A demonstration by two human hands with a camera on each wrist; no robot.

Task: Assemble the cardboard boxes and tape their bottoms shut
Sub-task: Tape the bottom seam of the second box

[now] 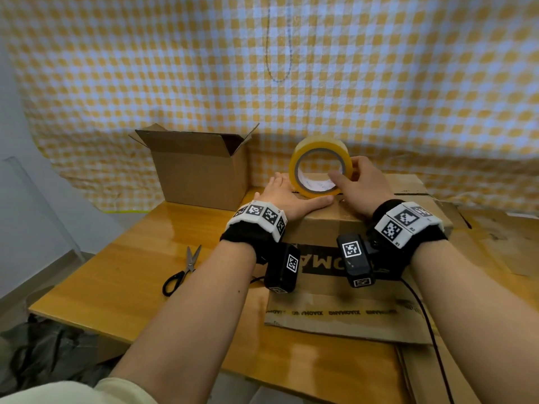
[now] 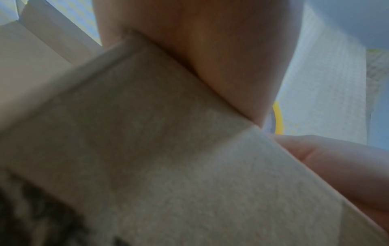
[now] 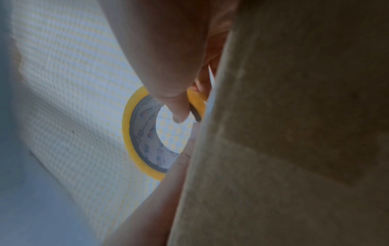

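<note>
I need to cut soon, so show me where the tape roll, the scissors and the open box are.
tape roll (image 1: 294, 166), head view, yellow left rim.
scissors (image 1: 191, 265), head view, pivot where the blades cross.
open box (image 1: 201, 176), head view, front wall.

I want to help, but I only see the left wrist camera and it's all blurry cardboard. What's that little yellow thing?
Observer: A yellow roll of packing tape, standing on edge on the brown cardboard box.
Operator: Who's holding it?
Observer: The right hand grips it, thumb through the hole.
Operator: And my hand?
Observer: The left hand lies flat on the box top beside the roll.
Operator: Anything to cut with?
Observer: Black-handled scissors lie on the wooden table, left of the box.
</note>
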